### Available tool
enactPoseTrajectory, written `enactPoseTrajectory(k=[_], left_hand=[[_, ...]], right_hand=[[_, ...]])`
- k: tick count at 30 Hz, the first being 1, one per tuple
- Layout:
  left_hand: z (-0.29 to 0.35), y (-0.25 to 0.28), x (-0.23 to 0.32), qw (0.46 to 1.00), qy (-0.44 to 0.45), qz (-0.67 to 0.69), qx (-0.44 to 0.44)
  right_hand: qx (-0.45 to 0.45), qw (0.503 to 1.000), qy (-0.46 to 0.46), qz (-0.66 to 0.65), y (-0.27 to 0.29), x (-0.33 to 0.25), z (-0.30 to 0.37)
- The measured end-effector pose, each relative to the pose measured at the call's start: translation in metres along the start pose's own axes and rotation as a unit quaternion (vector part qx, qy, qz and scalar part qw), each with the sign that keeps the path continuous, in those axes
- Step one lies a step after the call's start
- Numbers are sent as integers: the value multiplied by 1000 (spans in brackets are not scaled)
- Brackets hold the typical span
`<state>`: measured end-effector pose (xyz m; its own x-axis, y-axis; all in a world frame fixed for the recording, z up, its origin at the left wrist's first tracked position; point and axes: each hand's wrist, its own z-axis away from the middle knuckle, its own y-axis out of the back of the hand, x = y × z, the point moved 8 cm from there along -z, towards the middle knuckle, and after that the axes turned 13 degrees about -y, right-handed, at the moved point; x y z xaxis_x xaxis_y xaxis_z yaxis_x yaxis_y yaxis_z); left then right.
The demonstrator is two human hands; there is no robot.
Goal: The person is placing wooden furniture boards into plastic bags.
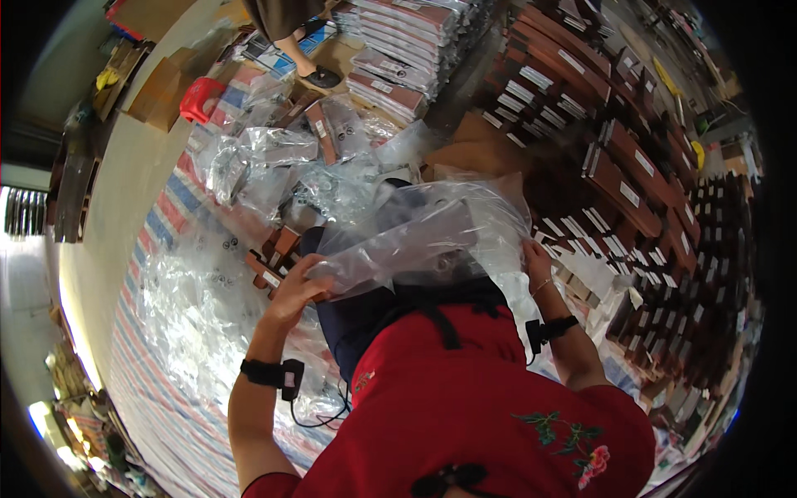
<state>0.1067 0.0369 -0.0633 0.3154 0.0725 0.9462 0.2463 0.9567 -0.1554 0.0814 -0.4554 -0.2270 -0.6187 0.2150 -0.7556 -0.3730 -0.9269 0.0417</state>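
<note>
Across my lap lies a clear plastic bag (498, 217) with a long, flat brown board (415, 241) inside it, seen hazily through the film. My left hand (299, 288) is closed round the left end of the bagged board, thumb on top. At the bag's right edge, my right hand (537, 259) pinches the loose film; its fingertips are partly hidden. Beside my left knee sit several small brown pieces with white labels (270, 259).
Crumpled clear bags (195, 290) cover the striped sheet (133, 332) on my left and ahead. Stacks of labelled brown boards (627, 178) rise on the right, and wrapped ones (403, 37) ahead. A red plastic stool (202, 100) and another person's foot (320, 77) are beyond.
</note>
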Motion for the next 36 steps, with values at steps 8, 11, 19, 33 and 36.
enactPoseTrajectory(k=[8,11,19,33,36], left_hand=[[7,22,22,997,54,-21,41],[19,36,12,995,65,-25,67],[54,69,4,983,11,19,181],[177,129,-23,892,-75,100,435],[181,133,-30,879,-81,114,456]], right_hand=[[56,987,-134,-69,46,73,21],[-81,993,82,37,-32,-52,62],[-280,957,73,6,-208,-106,-20],[-193,799,466,327,-397,-230,48],[-161,788,496,327,-394,-237,65]])
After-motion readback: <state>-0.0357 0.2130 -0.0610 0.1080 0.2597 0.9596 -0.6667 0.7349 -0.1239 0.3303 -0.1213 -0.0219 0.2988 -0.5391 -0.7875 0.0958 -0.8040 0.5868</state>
